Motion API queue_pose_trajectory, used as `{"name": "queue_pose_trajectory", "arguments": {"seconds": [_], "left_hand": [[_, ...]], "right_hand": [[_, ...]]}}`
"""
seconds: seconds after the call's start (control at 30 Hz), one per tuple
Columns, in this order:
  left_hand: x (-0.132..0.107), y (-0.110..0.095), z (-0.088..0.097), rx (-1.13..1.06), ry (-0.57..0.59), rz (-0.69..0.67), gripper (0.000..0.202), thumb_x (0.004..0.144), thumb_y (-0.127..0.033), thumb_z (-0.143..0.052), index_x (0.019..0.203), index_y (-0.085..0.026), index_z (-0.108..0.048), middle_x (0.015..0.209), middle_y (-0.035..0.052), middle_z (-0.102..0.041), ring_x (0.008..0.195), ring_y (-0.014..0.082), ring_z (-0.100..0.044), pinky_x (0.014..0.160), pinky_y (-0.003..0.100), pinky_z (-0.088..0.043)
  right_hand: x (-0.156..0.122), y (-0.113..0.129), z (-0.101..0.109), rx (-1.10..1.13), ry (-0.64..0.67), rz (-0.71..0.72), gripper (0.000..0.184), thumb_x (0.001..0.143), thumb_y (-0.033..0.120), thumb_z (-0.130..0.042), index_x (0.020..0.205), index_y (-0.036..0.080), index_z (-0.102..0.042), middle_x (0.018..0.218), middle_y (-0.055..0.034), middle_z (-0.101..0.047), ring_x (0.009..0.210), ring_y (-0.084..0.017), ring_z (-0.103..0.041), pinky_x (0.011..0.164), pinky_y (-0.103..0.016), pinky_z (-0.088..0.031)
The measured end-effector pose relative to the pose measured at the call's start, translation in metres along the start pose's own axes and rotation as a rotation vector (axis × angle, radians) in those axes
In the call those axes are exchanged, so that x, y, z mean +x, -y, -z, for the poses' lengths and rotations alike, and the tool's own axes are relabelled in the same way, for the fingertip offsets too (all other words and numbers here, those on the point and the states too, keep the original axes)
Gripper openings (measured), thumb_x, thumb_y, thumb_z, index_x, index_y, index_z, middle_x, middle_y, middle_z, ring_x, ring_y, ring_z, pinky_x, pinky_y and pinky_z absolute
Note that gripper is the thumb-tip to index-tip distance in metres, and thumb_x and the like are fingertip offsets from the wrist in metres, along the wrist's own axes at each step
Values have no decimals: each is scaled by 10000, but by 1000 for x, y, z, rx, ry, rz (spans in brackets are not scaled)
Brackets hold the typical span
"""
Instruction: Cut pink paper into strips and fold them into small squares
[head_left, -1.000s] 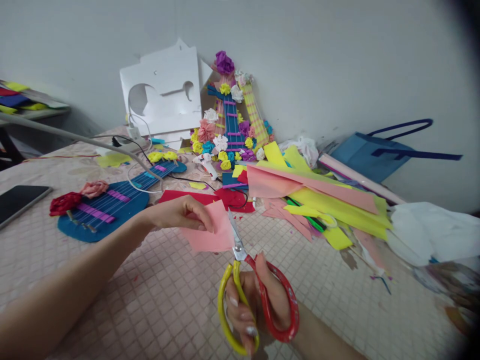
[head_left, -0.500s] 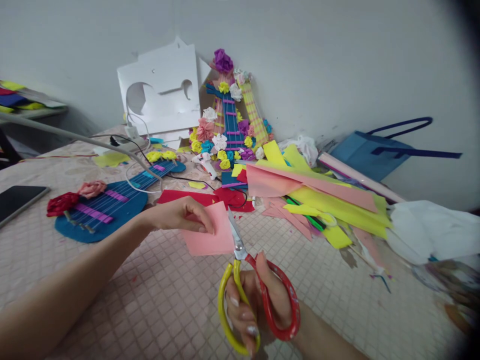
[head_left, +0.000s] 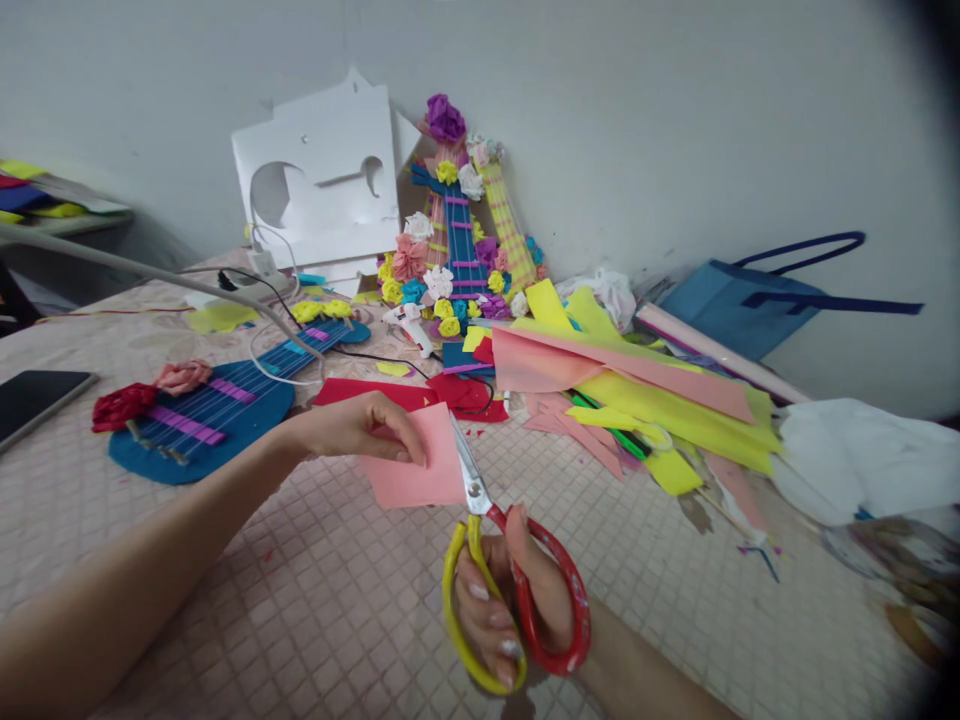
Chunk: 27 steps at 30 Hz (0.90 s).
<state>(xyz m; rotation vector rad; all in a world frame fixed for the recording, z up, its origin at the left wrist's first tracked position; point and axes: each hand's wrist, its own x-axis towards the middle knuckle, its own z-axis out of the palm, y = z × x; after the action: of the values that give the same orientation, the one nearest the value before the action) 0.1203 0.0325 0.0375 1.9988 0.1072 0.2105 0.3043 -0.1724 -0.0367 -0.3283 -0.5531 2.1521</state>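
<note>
- Broadly, tablecloth (head_left: 300,610) spreads below the pink paper (head_left: 439,465).
- Paper pile (head_left: 686,415): right of the pink paper, a gap of cloth between.
- Blue guitar (head_left: 259,395): left, apart.
- Scissors (head_left: 474,490): below right, visible blade along its right edge.
- Right hand (head_left: 551,600): curled round the scissors.
- Left hand (head_left: 367,432): fingers pinching its upper left, lower edge free.

On grid-patterned table (head_left: 300,620): at left, smartphone (head_left: 45,402), blue toy guitar (head_left: 259,412) bearing red rose (head_left: 124,406) and pink rose (head_left: 184,375); toward back, white power strip (head_left: 244,291), hot-glue gun (head_left: 409,325); mid-table, red sheets (head_left: 367,393); at right, heaped yellow sheets (head_left: 690,420) and pink sheets (head_left: 551,360), crumpled white plastic (head_left: 862,460)
</note>
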Motion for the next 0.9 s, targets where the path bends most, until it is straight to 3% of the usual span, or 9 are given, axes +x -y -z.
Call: {"name": "queue_pose_trajectory", "arguments": {"seconds": [0.13,0.23,0.5,0.73,0.9], "left_hand": [[-1,0,0,1,-8,18,132,838,-176,-634,922,-160,-735,902,79,-738,834,136,-681,738,171,-514],[1,-5,-1,10,10,10,134,840,-180,-631,919,-157,-737,888,82,-739,816,140,-685,719,174,-518],[4,-10,-5,33,51,-24,147,842,-164,-626,941,-155,-734,901,89,-740,798,132,-686,700,166,-519],[0,-5,-1,12,14,-12,138,843,-194,-632,931,-163,-735,898,86,-737,817,146,-685,717,177,-519],[2,-6,-3,23,47,-20,147,846,-190,-627,943,-163,-734,891,84,-738,807,136,-684,717,173,-519]], "right_hand": [[1,-2,5,7,23,-2,775,770,824,-165,723,148,-542,489,48,-425,323,-58,-352,339,-230,-442],[2,-1,3,-10,31,-6,828,729,856,-124,734,141,-543,509,35,-445,357,-72,-408,333,-217,-424],[0,8,-12,-66,5,-65,776,763,827,-150,770,137,-505,544,40,-447,416,-71,-422,380,-192,-395],[0,8,-11,-58,16,-67,751,757,829,-232,757,133,-514,548,38,-463,416,-67,-445,372,-182,-398],[0,8,-10,-83,4,-65,785,725,855,-183,741,138,-502,541,43,-452,405,-62,-429,374,-193,-412]]}}
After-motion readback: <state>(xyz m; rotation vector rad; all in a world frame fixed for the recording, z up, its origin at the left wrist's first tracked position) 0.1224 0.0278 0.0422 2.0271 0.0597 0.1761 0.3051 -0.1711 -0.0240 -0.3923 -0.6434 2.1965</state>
